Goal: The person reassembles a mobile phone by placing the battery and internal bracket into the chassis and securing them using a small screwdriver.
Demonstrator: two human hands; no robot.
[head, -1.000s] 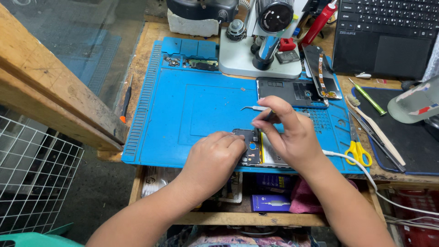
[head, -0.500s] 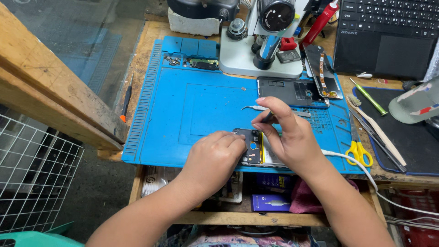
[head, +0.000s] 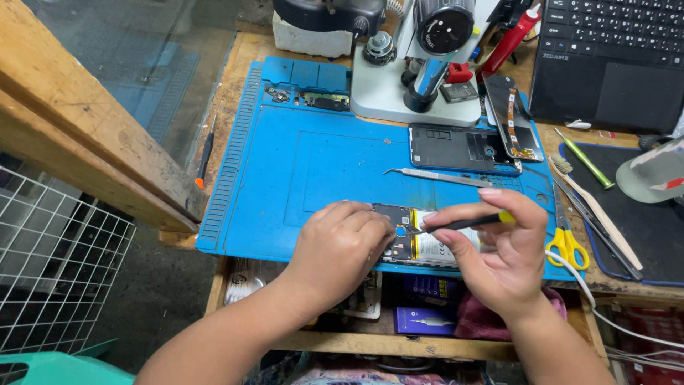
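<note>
bench point(head: 235, 78) – blue mat point(head: 313, 157) | laptop point(head: 613, 64) | black pad point(head: 655, 228) – screwdriver point(head: 206, 153)

Open blue mat point(head: 313, 171) left and far of the hands. Obstacles: tweezers point(head: 436, 175) and back cover point(head: 456, 148) beyond; scissors point(head: 566, 246) right.

Your opened phone point(head: 420, 242) sits at the mat's point(head: 299, 164) near edge, between your 2 hands. Tweezers point(head: 434, 175) lie just behind it, the back cover point(head: 456, 146) behind those, the microscope point(head: 420, 64) at the far edge, and scissors point(head: 566, 246) to your right.
</note>
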